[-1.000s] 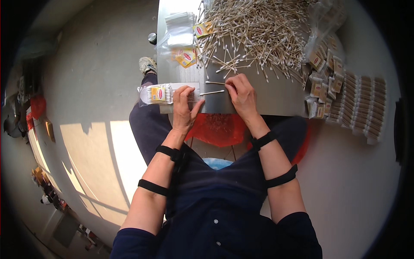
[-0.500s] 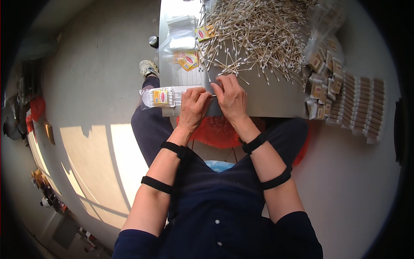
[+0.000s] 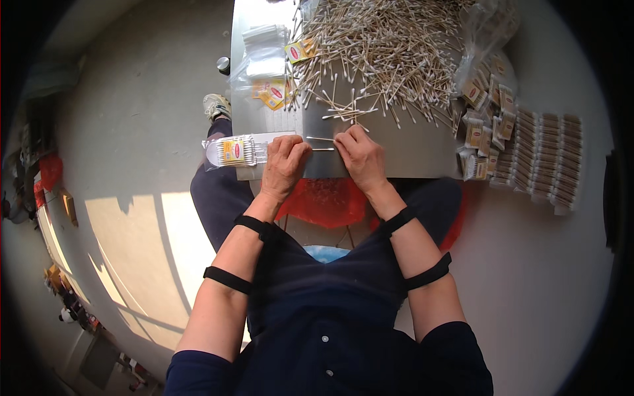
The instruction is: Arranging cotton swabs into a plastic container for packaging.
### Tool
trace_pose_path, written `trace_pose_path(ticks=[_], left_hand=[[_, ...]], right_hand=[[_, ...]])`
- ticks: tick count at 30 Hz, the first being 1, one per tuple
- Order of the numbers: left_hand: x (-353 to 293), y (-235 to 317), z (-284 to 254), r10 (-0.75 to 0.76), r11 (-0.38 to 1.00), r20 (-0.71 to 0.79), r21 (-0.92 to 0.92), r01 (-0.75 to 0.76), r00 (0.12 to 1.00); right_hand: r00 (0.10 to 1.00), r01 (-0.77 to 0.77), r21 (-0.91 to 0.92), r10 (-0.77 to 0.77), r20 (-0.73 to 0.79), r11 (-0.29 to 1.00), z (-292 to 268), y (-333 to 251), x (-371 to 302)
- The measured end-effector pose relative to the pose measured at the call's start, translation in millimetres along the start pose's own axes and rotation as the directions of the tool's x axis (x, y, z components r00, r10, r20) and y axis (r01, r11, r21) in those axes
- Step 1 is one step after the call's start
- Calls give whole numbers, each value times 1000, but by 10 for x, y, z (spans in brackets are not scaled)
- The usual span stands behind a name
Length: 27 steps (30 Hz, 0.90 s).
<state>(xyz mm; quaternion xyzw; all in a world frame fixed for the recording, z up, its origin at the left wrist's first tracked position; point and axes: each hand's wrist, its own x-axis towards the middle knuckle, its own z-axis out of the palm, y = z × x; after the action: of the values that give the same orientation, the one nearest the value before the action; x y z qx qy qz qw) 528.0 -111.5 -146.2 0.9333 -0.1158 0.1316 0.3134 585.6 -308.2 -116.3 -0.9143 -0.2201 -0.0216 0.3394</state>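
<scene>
"How is the surface looking?"

"The bench (image 3: 416, 148) is showing a smooth grey top, with a paler section running along its left side. A broad heap of cotton swabs (image 3: 383, 49) is covering the far part, and some loose ones are straying toward the near edge. Clear bags (image 3: 265, 56) are lying at the far left, with yellow cards (image 3: 272, 94) just nearer."

"And the room?"

"A plain floor (image 3: 152, 59) is spreading out to the left, where a sunlight patch (image 3: 122, 228) is brightening it. Something red (image 3: 323, 201) is showing beneath the bench's near edge. Filled packets (image 3: 545, 158) are forming tight rows off to the right, with a jumble of looser ones (image 3: 485, 132) leaning beside them."

"What are the hands doing?"

"They are facing each other near the close edge, fingers nearly closed. The left hand (image 3: 285, 164) is pinching the lower swab (image 3: 323, 149); the right hand (image 3: 360, 157) is pinching the upper swab (image 3: 320, 138). A clear swab packet (image 3: 231, 152) is lying left of the left hand."

"And those two swabs?"

"They are bridging the gap between the hands almost parallel, well short of touching. Each is showing a slim stick and a white tip, the upper pointing left, the lower pointing right. The fingers are hiding the other ends."
</scene>
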Motion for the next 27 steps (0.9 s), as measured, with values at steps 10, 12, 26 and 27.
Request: trace_pose_path(ticks=[10,12,26,27], left_hand=[[75,97,82,21,983,62,183,-32,998],[71,92,112,49,986,88,152,-62,995],[96,102,112,57,994,30,93,-59,998],[100,99,113,58,994,31,93,-60,998]], right_hand=[[894,-359,60,361,-264,932,3,57,31],[887,-423,50,425,-182,905,-26,125,28],[983,-91,95,105,-153,991,-40,143,7],[970,-91,60,102,-219,994,-31,205,85]])
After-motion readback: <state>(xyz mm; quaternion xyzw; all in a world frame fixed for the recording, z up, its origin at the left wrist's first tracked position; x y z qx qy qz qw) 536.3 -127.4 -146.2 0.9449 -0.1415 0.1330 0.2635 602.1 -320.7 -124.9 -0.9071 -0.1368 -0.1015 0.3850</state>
